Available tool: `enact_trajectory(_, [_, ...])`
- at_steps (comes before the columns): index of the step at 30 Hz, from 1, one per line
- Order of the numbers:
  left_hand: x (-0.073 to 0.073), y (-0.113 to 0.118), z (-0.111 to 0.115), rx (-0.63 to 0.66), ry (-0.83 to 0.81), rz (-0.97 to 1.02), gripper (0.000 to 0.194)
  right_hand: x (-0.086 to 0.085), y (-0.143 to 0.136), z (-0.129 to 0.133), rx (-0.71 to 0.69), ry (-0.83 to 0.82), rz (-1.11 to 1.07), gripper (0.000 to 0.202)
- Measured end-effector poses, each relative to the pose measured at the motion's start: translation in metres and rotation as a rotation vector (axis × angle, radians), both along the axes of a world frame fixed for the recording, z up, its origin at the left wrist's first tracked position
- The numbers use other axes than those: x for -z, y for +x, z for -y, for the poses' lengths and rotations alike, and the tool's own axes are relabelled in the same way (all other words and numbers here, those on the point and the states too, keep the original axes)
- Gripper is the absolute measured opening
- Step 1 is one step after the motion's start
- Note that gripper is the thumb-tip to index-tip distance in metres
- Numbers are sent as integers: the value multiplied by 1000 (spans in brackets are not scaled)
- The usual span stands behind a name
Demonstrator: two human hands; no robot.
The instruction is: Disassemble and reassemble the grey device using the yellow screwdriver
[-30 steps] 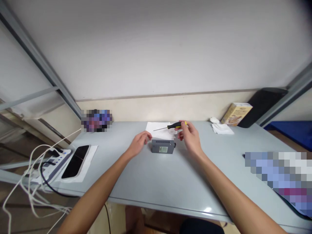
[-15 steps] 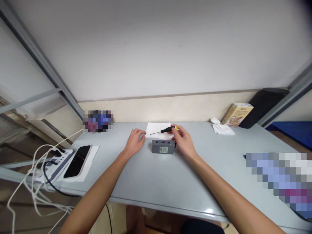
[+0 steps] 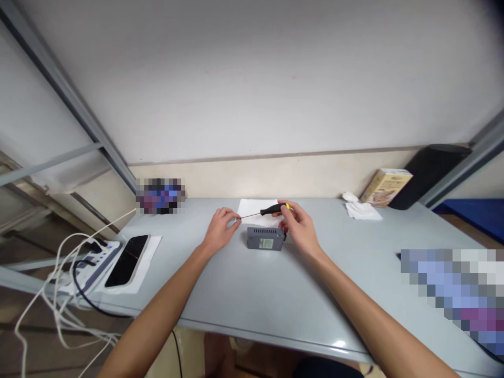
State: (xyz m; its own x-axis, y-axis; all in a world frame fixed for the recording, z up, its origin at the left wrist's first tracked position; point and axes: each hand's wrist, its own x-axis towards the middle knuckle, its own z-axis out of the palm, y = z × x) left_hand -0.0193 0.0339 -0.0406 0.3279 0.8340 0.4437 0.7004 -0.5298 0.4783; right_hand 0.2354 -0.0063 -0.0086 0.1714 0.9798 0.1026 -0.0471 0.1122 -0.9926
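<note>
My right hand [image 3: 300, 226] holds a black screwdriver [image 3: 271, 210] with a yellow end, its thin shaft pointing left. At the shaft's tip, the thumb and fingertips of my left hand [image 3: 222, 229] are pinched together; whatever lies between them is too small to make out. Below the screwdriver a small dark grey box [image 3: 265, 239] with a row of slots and a pale label stands on the grey table, close beside my right fingers. A white sheet of paper [image 3: 255, 206] lies behind the box, partly under the screwdriver.
On the left are a phone [image 3: 128, 261] on white paper and a power strip [image 3: 92, 268] with tangled cables. Back right holds crumpled tissue [image 3: 363, 210], a yellow carton [image 3: 388, 187] and a black cylindrical object [image 3: 431, 176]. Blurred-out items lie back left and far right.
My left thumb and fingers have closed at the screwdriver's tip, where a gap was before. The view has shifted slightly.
</note>
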Motion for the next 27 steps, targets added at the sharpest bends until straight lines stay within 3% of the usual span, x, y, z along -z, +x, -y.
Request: enact_trajectory(27, [-2,3,2,9,61,19,10,-1,2,-2,-15,27,-29,61])
